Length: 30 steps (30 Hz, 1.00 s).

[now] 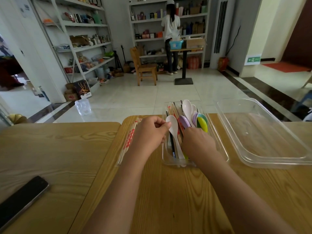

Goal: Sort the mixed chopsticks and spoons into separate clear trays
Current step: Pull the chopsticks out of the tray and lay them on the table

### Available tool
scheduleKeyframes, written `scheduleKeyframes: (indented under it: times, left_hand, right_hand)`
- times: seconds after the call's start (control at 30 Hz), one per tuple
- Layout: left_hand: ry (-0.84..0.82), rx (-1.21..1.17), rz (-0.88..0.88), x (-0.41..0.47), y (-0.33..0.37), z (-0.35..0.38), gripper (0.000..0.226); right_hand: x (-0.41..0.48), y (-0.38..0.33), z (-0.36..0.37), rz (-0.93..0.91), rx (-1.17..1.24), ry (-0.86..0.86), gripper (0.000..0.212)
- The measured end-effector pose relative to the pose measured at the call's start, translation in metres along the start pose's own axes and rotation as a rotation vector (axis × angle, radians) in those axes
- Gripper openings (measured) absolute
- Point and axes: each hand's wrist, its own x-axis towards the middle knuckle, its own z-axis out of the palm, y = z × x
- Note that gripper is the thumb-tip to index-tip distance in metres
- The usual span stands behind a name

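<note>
left hand (150,132) pinches a light, slick, rigid white spoon (173,130) by its bowl; right hand (197,142) digs curled into the tray (219,149), grip hidden.

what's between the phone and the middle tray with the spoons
In the head view, between the phone and the middle tray lie bare wood tabletop, wrapped chopsticks in a clear tray, and the left hand.
</note>
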Motion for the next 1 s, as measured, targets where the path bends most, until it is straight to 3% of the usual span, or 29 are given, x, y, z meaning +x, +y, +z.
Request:
scheduleKeyframes:
  times: [0.17,0.33,0.67,0.8,1.0]
  left_hand:
    - [-0.014,0.017,0.000,0.001,-0.003,0.001,0.016]
    - [-0.035,-0.007,-0.024,0.001,-0.005,0.004,0.015]
    - [-0.064,-0.175,-0.107,0.003,-0.006,0.002,0.005]
    - [-0.081,-0.358,-0.177,0.004,-0.003,0.000,0.010]
    - [-0.085,-0.525,-0.194,0.004,0.001,-0.008,0.011]
  right_hand:
    - [0.004,0.003,0.005,0.030,0.041,-0.022,0.020]
    - [0.013,0.008,0.001,0.090,0.236,-0.029,0.004]
    - [0.023,0.013,-0.020,0.057,0.603,-0.011,0.030]
    - [0.012,0.005,-0.037,0.011,0.776,-0.151,0.018]
    - [0.002,-0.008,-0.043,-0.019,0.804,-0.314,0.024]
